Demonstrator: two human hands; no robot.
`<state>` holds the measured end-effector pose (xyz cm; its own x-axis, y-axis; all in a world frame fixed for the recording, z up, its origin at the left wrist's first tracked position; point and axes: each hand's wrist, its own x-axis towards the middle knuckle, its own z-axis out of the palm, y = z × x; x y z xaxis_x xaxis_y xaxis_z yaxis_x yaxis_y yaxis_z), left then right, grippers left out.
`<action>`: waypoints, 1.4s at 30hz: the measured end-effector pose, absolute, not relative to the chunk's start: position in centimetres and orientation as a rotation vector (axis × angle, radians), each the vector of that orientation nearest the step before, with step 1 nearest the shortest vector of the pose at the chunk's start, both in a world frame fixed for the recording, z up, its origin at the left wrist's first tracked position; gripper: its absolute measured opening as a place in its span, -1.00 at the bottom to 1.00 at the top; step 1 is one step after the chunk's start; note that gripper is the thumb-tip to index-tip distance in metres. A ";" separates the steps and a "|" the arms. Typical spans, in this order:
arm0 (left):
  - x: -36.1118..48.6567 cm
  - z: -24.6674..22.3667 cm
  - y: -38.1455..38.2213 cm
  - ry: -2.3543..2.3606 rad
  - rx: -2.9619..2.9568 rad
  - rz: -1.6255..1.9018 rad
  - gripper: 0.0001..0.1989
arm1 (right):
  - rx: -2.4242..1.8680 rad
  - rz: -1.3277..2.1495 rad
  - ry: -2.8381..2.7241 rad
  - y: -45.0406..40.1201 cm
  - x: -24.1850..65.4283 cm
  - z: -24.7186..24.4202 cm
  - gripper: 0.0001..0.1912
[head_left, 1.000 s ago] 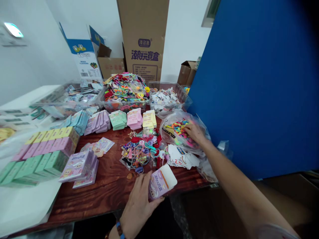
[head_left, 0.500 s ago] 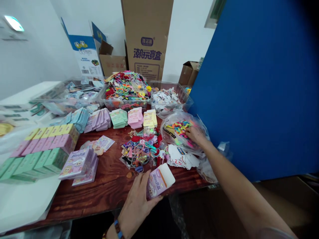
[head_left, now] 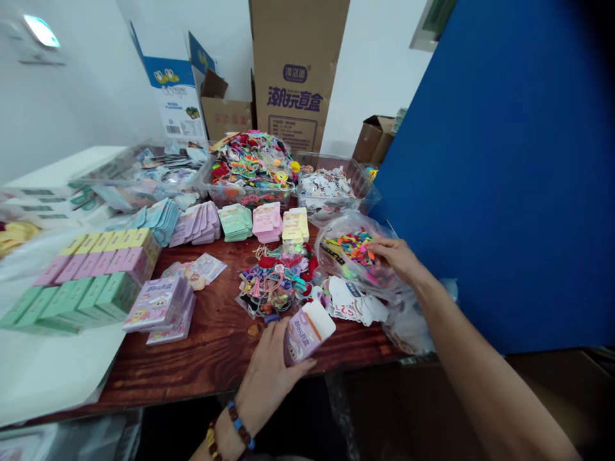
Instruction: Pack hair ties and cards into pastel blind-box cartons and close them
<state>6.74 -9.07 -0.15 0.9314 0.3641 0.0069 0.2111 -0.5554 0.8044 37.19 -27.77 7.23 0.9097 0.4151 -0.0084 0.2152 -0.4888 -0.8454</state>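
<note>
From the head camera, the left hand (head_left: 269, 362) sits just above the front edge of the wooden desk (head_left: 206, 365), with fingers and thumb closed round a small lilac printed carton (head_left: 305, 333). The carton's white end points up and away from the palm. It looks like thin card: light and fairly stiff while its walls stay square, but easily dented. It seems best held across its broad faces, as it is now, rather than pinched at a corner. The right hand (head_left: 396, 259) reaches into a clear plastic bag (head_left: 336, 256) near the desk's right edge, its fingers curved narrowly at a heap of small bright pieces (head_left: 353, 248). Whether it holds any, I cannot tell. They look light and slippery, probably easiest to pinch a few at a time. A loose pile of hair accessories (head_left: 273, 288) lies between the hands, and white die-cut cards (head_left: 353, 301) sit just below the bag. Stacked flat cartons (head_left: 196, 224) stand toward the far edge, before a clear plastic tub (head_left: 250, 197).
</note>
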 end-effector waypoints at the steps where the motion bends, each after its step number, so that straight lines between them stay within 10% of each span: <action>1: 6.9 0.0 -8.9 0.429 2.182 0.218 -0.34 | -2.032 0.338 -0.484 -27.3 35.9 7.8 -0.61; 21: 3.2 -0.4 -7.4 0.534 2.130 0.259 -0.36 | -1.815 1.057 -1.016 -21.3 20.5 7.9 -0.68; 31: -1.1 -1.1 -4.2 0.773 2.055 0.420 -0.40 | -2.476 0.141 -1.385 -16.0 23.5 3.8 -0.83; 42: -1.2 -0.9 -3.5 0.760 1.986 0.441 -0.35 | -1.749 0.526 -1.182 -16.7 24.7 5.8 -0.88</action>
